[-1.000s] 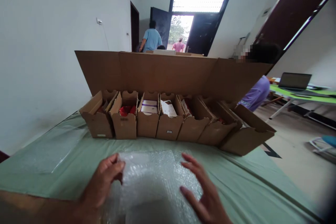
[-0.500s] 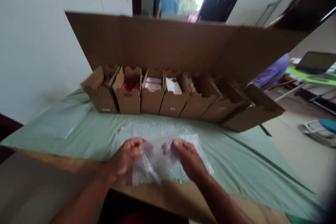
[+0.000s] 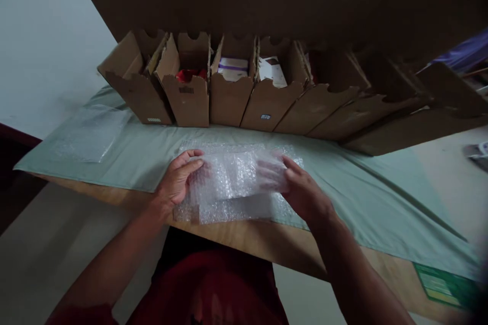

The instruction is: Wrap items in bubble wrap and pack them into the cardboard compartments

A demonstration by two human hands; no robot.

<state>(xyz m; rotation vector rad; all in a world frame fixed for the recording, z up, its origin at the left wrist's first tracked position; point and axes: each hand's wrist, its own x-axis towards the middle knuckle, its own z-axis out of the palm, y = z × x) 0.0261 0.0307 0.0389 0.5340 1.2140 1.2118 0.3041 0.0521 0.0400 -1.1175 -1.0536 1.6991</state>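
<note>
A sheet of bubble wrap (image 3: 232, 175) spans the space between the two hands, just above more bubble wrap (image 3: 236, 210) lying on the table's cloth. The left hand (image 3: 179, 177) is clamped on the sheet's left end, its thumb lying over the near face. At the other end, the right hand (image 3: 303, 188) has its fingers behind the clear plastic, showing through it; they are blurred, so I cannot tell whether they pinch the sheet or only lie against it. Under both hands spreads the pale green cloth (image 3: 152, 160), and on the near side of the grip the bare wooden edge of the table (image 3: 236, 236) shows, with the person's dark red shirt (image 3: 213, 289) below it. Well out to the left of the left hand, a clear plastic bag (image 3: 89, 134) lies flat on the cloth. Beyond the hands stands a row of open cardboard boxes (image 3: 229, 104). Straight ahead of the grip, one holds white packets with a purple stripe (image 3: 233, 68), and its right neighbour holds a white card piece (image 3: 272, 71); the box left of the packets holds something red (image 3: 186, 75). Behind the row rises a broad cardboard panel (image 3: 267, 0). Far to the right of the right hand, on the near side, is a green printed sheet (image 3: 438, 284).
</note>
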